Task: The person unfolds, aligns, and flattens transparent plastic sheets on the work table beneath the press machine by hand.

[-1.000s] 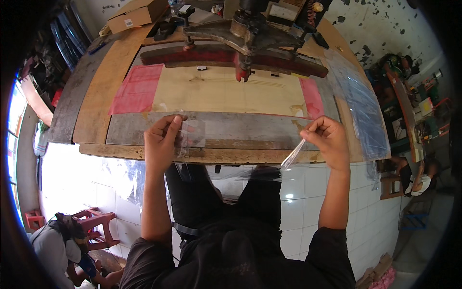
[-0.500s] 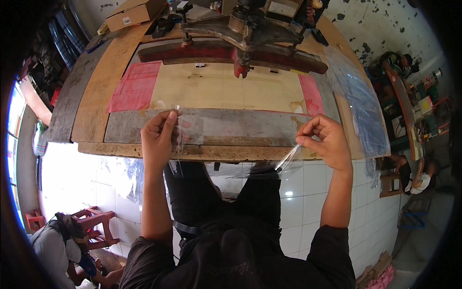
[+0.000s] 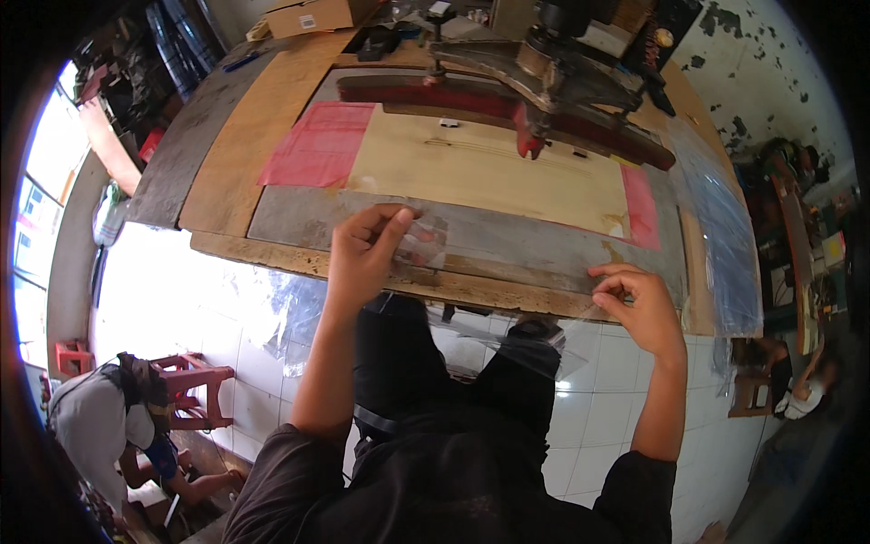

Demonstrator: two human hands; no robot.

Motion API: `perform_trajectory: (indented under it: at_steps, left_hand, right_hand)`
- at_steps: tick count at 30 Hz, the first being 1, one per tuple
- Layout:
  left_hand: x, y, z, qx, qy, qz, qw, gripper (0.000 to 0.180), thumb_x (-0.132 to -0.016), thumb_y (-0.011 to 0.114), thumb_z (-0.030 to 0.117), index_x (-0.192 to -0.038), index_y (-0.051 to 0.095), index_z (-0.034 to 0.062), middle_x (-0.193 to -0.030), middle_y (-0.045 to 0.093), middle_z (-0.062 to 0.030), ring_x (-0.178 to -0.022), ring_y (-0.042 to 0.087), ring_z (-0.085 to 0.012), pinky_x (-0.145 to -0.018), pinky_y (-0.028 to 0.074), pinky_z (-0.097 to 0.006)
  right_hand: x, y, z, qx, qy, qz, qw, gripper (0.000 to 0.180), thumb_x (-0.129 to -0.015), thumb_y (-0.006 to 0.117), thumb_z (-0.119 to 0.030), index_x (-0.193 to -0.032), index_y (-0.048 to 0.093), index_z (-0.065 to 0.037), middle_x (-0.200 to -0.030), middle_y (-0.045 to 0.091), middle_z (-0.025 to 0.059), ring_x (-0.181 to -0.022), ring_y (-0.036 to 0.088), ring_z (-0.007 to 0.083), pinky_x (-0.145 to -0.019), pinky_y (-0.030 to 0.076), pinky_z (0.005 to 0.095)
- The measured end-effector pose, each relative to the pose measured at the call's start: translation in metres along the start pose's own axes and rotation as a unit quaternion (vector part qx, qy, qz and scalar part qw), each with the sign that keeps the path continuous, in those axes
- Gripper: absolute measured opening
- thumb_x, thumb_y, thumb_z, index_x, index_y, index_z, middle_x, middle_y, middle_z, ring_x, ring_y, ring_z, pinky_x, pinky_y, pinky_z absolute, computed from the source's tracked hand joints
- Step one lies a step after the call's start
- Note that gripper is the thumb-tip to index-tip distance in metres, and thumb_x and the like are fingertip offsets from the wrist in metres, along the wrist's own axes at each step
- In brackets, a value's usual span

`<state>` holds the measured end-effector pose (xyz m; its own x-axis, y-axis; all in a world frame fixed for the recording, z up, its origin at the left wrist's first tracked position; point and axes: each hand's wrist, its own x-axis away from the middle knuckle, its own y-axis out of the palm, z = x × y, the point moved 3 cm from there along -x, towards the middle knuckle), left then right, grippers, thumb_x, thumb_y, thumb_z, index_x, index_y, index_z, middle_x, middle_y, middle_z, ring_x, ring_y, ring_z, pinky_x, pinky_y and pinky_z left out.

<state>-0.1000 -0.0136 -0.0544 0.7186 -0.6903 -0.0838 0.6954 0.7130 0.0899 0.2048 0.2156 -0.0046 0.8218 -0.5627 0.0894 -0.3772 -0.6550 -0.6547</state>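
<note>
Between finger and thumb, my left hand [image 3: 367, 258] pinches a clear plastic sheet [image 3: 433, 243] just above the table's front edge. Farther right, my right hand [image 3: 645, 313] is closed in a pinch on the same thin film, though its edge there is hard to make out. The lower part of the sheet sags past the table edge, over my lap. Beyond my hands lies a cream panel [image 3: 498, 172] with pink tape [image 3: 319, 145] across its ends, on a grey board [image 3: 299, 213]. A red press bar [image 3: 426, 95] stands over the panel's far side.
Stacked clear bluish plastic sheets [image 3: 720, 245] lie along the table's right side. At the back are a cardboard box [image 3: 311, 15] and a black tool [image 3: 378, 42]. More clear plastic [image 3: 294, 308] hangs below the front left edge. A person [image 3: 100, 426] crouches by a red stool [image 3: 195, 390].
The view has turned, so the table appears tilted and shifted right. My right hand sits lower relative to the panel, and the sheet's bunched, shiny fold near it has spread out.
</note>
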Motion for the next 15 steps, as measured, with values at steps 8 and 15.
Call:
perform_trajectory:
  at_steps: [8, 15]
  left_hand:
    - [0.002, -0.001, -0.001, 0.043, 0.009, -0.033, 0.998, 0.028, -0.110, 0.065, 0.018, -0.114, 0.071, -0.0094, -0.098, 0.078, -0.0141, -0.087, 0.076, -0.0164, -0.069, 0.066, -0.030]
    - [0.001, -0.001, -0.003, 0.032, -0.003, -0.048, 0.998, 0.026, -0.109, 0.066, 0.017, -0.113, 0.070, -0.0083, -0.098, 0.078, -0.0141, -0.092, 0.078, -0.0190, -0.068, 0.066, -0.031]
  right_hand:
    - [0.010, 0.006, 0.016, -0.055, 0.036, 0.083, 0.994, 0.008, -0.101, 0.070, -0.006, -0.105, 0.066, -0.001, -0.095, 0.073, 0.0032, -0.085, 0.062, 0.0110, -0.079, 0.049, 0.0268]
    - [0.013, 0.010, 0.016, -0.117, 0.016, 0.157, 0.981, 0.008, -0.101, 0.070, -0.002, -0.108, 0.067, 0.001, -0.095, 0.073, 0.0032, -0.085, 0.066, 0.0100, -0.080, 0.052, 0.0262]
